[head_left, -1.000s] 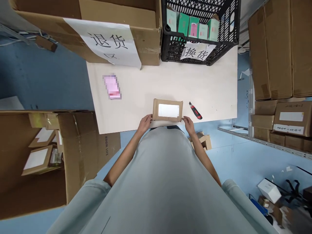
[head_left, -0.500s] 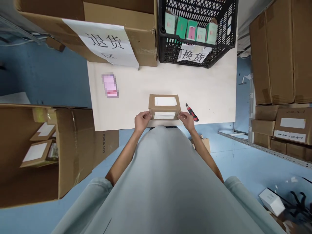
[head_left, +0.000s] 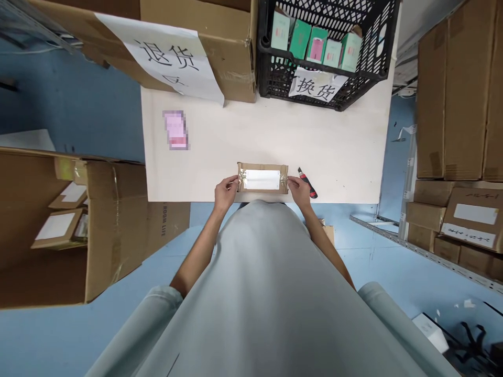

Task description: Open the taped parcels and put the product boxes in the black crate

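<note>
A small brown cardboard box [head_left: 262,189] sits near the front edge of the table, one face with a white label and shiny tape turned up toward me. My left hand [head_left: 225,191] pinches its left end, and my right hand [head_left: 299,190] pinches its right end. Just beyond my right hand lies a red and black utility knife [head_left: 308,183], touching or nearly touching the fingers. A pixelated pink item [head_left: 176,130] rests on the white table [head_left: 220,136] at the left.
A large carton [head_left: 239,63] with a paper sign and a black crate [head_left: 267,73] of green and white boxes stand at the back. An open carton [head_left: 113,230] holding parcels is at left. Stacked boxes [head_left: 466,104] fill the right side on a rack.
The box has been tilted between my hands, so the side label now faces up and the former top label is out of sight. The view has shifted slightly.
</note>
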Tool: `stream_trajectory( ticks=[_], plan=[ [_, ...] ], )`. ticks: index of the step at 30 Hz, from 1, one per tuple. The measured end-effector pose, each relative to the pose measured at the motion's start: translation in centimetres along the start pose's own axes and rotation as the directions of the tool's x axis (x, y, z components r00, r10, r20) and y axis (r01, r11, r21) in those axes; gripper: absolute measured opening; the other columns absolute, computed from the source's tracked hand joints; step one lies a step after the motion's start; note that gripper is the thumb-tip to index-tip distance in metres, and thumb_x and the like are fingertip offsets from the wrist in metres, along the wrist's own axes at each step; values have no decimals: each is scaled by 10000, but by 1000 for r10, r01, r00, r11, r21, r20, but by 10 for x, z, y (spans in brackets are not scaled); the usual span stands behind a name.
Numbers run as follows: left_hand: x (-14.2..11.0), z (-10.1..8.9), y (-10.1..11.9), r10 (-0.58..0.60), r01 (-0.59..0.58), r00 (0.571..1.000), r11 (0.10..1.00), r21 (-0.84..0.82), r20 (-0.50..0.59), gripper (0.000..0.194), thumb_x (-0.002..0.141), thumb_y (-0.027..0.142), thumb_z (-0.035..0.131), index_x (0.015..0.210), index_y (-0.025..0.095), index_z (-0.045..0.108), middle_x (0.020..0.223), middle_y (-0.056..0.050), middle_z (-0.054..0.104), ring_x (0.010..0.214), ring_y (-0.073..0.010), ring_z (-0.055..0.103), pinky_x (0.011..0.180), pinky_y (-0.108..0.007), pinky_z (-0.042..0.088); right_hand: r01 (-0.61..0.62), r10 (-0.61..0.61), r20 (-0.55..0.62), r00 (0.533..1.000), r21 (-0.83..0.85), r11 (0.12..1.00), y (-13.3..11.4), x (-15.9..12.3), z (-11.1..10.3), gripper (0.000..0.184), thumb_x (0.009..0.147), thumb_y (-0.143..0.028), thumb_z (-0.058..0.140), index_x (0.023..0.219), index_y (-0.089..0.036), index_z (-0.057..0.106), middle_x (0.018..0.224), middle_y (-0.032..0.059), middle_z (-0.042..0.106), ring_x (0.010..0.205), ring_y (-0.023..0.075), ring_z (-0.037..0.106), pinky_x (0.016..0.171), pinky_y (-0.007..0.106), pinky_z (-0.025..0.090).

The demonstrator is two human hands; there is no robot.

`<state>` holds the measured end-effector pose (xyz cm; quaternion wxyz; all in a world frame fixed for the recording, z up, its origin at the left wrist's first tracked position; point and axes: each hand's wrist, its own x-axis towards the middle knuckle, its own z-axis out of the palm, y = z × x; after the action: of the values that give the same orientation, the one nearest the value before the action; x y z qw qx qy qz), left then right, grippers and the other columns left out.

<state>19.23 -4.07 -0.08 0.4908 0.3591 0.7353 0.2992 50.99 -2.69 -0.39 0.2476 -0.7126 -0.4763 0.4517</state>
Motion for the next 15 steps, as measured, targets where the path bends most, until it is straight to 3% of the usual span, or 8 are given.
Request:
stream_trajectory(
  ticks=[3,7,11,15],
  plan=[
    [-4,-1,-13,-55,55,998,998,-19,6,466,984,351,625,1362,172,830,1455,-153,830,1334,-305,790,1229,-479,609,-45,47,37,998,-42,998,11,-2,-5,351,1069,-404,664,1268,-190,858,1337,161,875,1246,320,837,1192,541,659],
    [-6,3,-25,-96,95,995,995,13,28,571,883,251,675,1432,147,797,1474,-192,813,1298,-332,800,1215,-526,621,-83,99,136,986,-121,989,25,-7,-5,379,992,-288,694,1337,-201,824,1268,136,887,1212,307,844,1141,531,680],
    [-6,10,-24,-133,131,988,991,31,74,645,791,186,714,1428,173,807,1505,-158,806,1273,-337,810,1190,-522,646,-99,123,193,973,-127,987,33,-9,5,529,902,-215,732,1425,-234,806,1282,107,875,1235,317,827,1130,530,685],
    [-4,9,-16,-76,76,993,997,0,95,578,758,173,723,1316,198,868,1474,-107,830,1367,-352,784,1236,-506,625,-95,104,181,978,-61,994,34,-6,10,510,865,-227,756,1367,-235,844,1436,137,808,1374,351,762,1152,533,670]
  ],
)
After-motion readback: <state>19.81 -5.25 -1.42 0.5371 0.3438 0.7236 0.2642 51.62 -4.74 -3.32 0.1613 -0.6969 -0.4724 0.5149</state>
